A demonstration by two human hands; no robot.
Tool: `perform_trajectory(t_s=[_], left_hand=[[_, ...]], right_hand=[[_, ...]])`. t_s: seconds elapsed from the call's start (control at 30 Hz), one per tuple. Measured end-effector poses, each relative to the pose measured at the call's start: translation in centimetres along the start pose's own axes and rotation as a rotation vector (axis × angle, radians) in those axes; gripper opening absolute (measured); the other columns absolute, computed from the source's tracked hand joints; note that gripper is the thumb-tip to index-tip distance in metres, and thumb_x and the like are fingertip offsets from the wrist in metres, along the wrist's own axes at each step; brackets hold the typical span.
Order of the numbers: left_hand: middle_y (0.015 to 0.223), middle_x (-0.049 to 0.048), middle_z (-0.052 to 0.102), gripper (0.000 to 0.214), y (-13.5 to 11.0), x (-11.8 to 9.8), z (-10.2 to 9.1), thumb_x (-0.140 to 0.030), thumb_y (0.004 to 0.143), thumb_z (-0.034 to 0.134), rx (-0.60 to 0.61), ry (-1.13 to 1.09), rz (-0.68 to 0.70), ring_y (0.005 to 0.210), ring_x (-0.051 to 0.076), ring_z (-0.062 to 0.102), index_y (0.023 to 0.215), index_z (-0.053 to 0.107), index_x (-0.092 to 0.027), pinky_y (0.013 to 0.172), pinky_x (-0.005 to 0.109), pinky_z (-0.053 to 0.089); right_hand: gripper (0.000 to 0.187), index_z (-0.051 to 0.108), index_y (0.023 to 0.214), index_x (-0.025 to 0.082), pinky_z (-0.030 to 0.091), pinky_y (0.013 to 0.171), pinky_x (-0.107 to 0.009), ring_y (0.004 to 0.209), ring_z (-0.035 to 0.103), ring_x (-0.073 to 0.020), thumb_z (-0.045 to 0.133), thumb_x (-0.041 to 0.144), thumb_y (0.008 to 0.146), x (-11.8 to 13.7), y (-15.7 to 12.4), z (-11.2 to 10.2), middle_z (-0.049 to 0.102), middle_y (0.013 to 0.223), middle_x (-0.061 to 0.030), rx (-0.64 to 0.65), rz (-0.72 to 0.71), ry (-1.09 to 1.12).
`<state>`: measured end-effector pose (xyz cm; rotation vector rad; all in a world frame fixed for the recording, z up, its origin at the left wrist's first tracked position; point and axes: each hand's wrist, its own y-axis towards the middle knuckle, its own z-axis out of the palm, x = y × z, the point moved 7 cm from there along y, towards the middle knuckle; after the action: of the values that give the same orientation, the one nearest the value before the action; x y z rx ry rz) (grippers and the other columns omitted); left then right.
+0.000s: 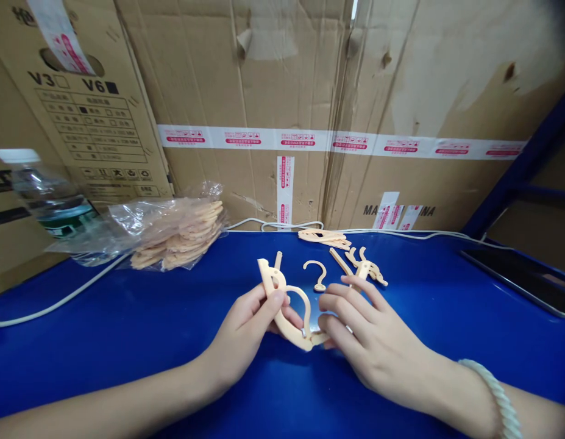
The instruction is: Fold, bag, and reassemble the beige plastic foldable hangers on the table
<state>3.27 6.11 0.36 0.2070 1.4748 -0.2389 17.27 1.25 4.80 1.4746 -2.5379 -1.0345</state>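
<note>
A cream plastic folding clothes hanger (289,331) is held up above the blue table, bent at its lower joint. My left hand (245,329) pinches one arm of it between thumb and fingers. My right hand (362,332) has its fingers closed around the other arm, largely hiding it; a pale end pokes out above the fingers. Just beyond the hands, a loose cream hook (319,275) lies on the table. Several more cream hooks (376,272) form a small heap behind my right hand.
Flat cream pieces (325,236) are stacked at the back by a white cable (250,221). Left of them are a clear bag (181,235) full of cream parts and a water bottle (53,195). A dark phone or tablet (520,280) lies right. Cardboard (245,79) walls the back.
</note>
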Motion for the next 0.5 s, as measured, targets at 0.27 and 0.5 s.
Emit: perform_trajectory(t_s=[0.27,0.5], left_hand=[[0.077,0.0103,0.077,0.045,0.2,0.3,0.0,-0.056,0.078,0.071,-0.021,-0.078,-0.066,0.072,0.024,0.074,0.086,0.06,-0.014,0.072,0.034,0.057],[0.064,0.0078,0.074,0.039,0.6,0.8,-0.3,-0.051,0.079,0.071,-0.013,-0.153,-0.11,0.057,0.02,0.07,0.081,0.055,-0.015,0.056,0.028,0.053]], right_hand=[[0.035,0.052,0.072,0.02,0.032,0.078,-0.038,0.06,0.046,-0.0176,0.029,0.005,0.094,-0.6,-0.2,0.8,0.054,0.062,0.0003,0.142,0.055,-0.018],[0.039,0.056,0.073,0.019,0.032,0.074,-0.036,0.058,0.044,-0.0164,0.029,0.004,0.096,0.3,0.3,-0.7,0.054,0.061,0.0001,0.03,-0.044,-0.069]])
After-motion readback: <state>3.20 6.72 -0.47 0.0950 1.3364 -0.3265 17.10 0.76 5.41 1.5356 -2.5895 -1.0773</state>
